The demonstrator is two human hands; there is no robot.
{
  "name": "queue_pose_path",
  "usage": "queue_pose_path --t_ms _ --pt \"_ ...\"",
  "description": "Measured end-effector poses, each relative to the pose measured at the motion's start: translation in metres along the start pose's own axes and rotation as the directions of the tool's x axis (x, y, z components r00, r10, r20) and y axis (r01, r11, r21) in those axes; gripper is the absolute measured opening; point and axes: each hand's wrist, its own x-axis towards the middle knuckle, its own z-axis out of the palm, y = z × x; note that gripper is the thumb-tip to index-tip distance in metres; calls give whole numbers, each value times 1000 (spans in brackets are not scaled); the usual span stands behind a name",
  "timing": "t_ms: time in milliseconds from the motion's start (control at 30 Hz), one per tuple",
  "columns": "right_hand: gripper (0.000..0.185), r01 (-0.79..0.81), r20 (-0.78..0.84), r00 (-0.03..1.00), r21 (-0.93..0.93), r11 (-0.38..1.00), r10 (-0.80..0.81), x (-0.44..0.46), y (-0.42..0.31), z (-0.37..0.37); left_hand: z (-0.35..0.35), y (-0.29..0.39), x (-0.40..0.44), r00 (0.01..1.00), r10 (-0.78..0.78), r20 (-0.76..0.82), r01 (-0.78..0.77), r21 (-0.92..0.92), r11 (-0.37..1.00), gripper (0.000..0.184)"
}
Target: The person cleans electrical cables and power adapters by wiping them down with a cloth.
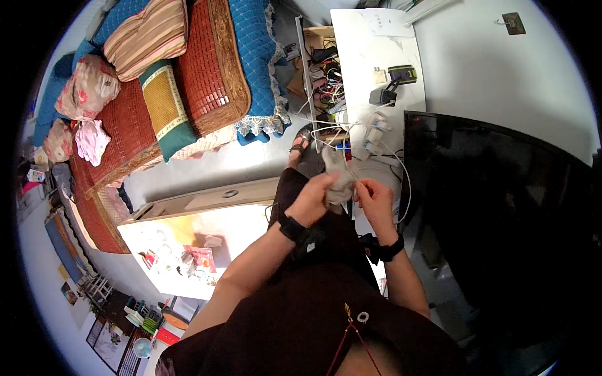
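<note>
Currently, left hand (316, 195) grips grey cloth (339, 187) off the desk's (357, 56) edge; right hand (375, 199) pinches, seemingly on white cord (349, 166); light, even tension should limit snags.

1. Offers no legible text, brand, number or sign.
2. On the yellow-and-green cushion (164, 106), carries small marks along pale bands, too small to read.
3. On the black screen (495, 188), shows a tiny red spot near one corner, illegible.
4. On the red packet (200, 255), too blurred to read.
</note>
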Motion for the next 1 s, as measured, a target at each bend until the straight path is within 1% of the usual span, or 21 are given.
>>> queue_pose_path --t_ms 67,100,167,200,267,300,333,367,400,467,500,533,600,667,733,767,833,867,933,967,1000 --pt "17 186 -60 978 -192 964 -201 -1 1 4 10 -10 1 1000 10 3 -11 42 999 25" --pt "17 188 -63 977 -192 963 -203 0 2 4 18 -11 2 1000 10 6 -11 44 999 25" --pt "13 323 -63 924 -400 858 -377 0 5 3 33 -11 3 986 110 -126 -99 93 991 26" --pt "13 322 -64 924 -402 857 -377 -1 3 2 35 -12 9 986 109 -125 -98 92 991 26" --pt "12 305 -44 929 -477 825 -368 -5 -3 1 31 -12 26 975 189 -115 -173 137 975 24" --pt "12 304 -44 929 -476 825 -368 -7 -6 1 20 -12 42 973 220 -71 -210 129 969 21" --pt "11 302 -64 929 -439 846 -364 -10 -8 0 14 -7 54 973 219 -72 -208 128 970 21" --pt "11 298 -85 929 -403 865 -360 -11 -10 -1 8 0 66 974 191 -124 -164 201 966 20" --pt "11 295 -89 929 -408 864 -359 -12 -11 -2 6 6 76 971 166 -175 -114 271 956 19" --pt "12 299 -83 931 -389 871 -356 -14 -12 -5 16 18 88 981 130 -142 -76 335 939 18" --pt "12 299 -84 930 -393 870 -357 -14 -12 -8 3 11 110 976 156 -153 -80 413 907 18" --pt "12 303 -68 928 -431 850 -366 -12 -13 -13 2 15 120 977 156 -148 -83 413 907 18" --pt "13 300 -58 928 -471 829 -368 -13 -13 -17 -1 23 135 951 214 -222 -114 392 913 22" --pt "13 304 -57 929 -450 840 -367 -17 -12 -17 -8 33 149 940 163 -299 -54 341 939 18" --pt "13 310 -72 925 -428 849 -373 -17 -9 -15 -7 38 148 923 189 -335 -20 448 894 18" --pt "12 315 -86 922 -403 859 -378 -16 -7 -13 -8 39 147 922 191 -337 -21 450 893 18" --pt "12 298 -96 927 -396 869 -362 -16 -8 -13 -4 38 135 951 147 -272 -72 265 962 21" --pt "13 280 -109 932 -392 876 -346 -16 -9 -13 -3 37 127 951 145 -274 -70 267 961 21" --pt "13 295 -120 920 -419 859 -374 -11 1 -15 15 42 90 955 33 -294 1 113 994 27" --pt "13 314 -129 904 -447 838 -408 -7 4 -16 24 43 67 982 -10 -188 16 30 999 32" --pt "13 317 -126 904 -443 839 -408 -7 4 -17 17 35 58 991 75 -111 -70 48 996 30"
